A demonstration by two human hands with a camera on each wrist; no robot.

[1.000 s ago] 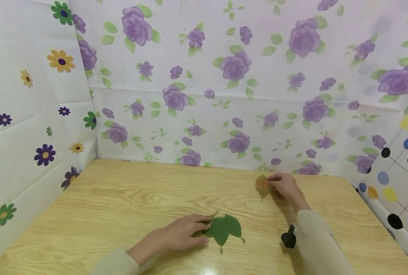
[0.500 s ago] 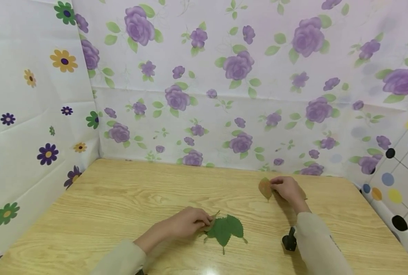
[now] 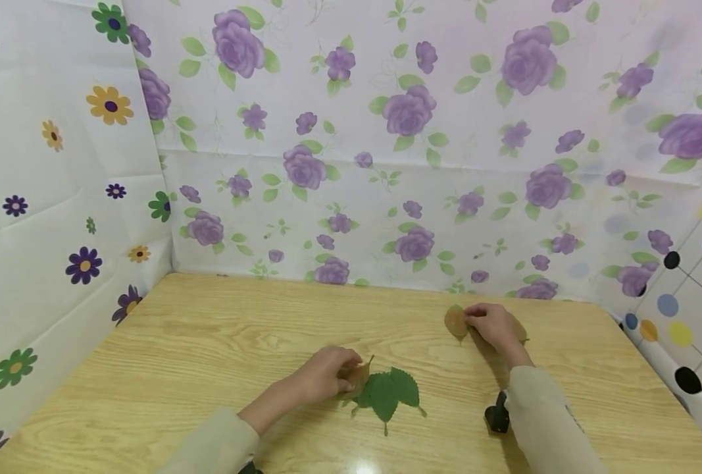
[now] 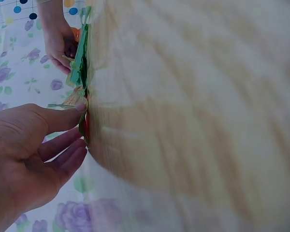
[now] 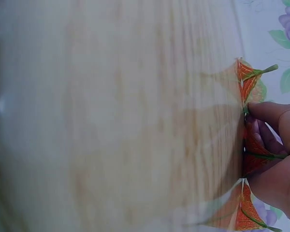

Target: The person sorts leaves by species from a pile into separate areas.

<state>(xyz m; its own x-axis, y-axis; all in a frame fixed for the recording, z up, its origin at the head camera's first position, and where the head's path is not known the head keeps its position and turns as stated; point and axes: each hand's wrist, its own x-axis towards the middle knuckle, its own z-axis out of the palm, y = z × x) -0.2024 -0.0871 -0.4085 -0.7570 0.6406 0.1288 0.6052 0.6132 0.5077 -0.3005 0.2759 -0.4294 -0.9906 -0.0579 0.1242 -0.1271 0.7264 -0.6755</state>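
My left hand (image 3: pixel 324 376) pinches an orange-brown leaf (image 3: pixel 359 377) between thumb and fingers, tilted up beside several overlapping green leaves (image 3: pixel 387 394). In the left wrist view, the thumb presses near the edge of this pile, and the green leaves (image 4: pixel 80 58) appear edge-on. At the back right, my right hand (image 3: pixel 493 325) has thumb and fingertips together at the right edge of an orange leaf (image 3: pixel 456 322). Another orange-brown leaf (image 3: pixel 519 329) is partly hidden behind the right wrist. The right wrist view shows red-orange leaves (image 5: pixel 257 157) under and beside that hand.
The leaves lie on a wood-grain table (image 3: pixel 232 342). A flowered cloth (image 3: pixel 351 197) hangs along its back edge, and another printed cloth (image 3: pixel 60 230) stands at the left. A black device (image 3: pixel 497 415) sits at the right sleeve.
My left hand's fingers lay extended over the pile; now they pinch the orange-brown leaf and have raised it slightly. The right hand has barely moved, with a leaf now visible behind its wrist.
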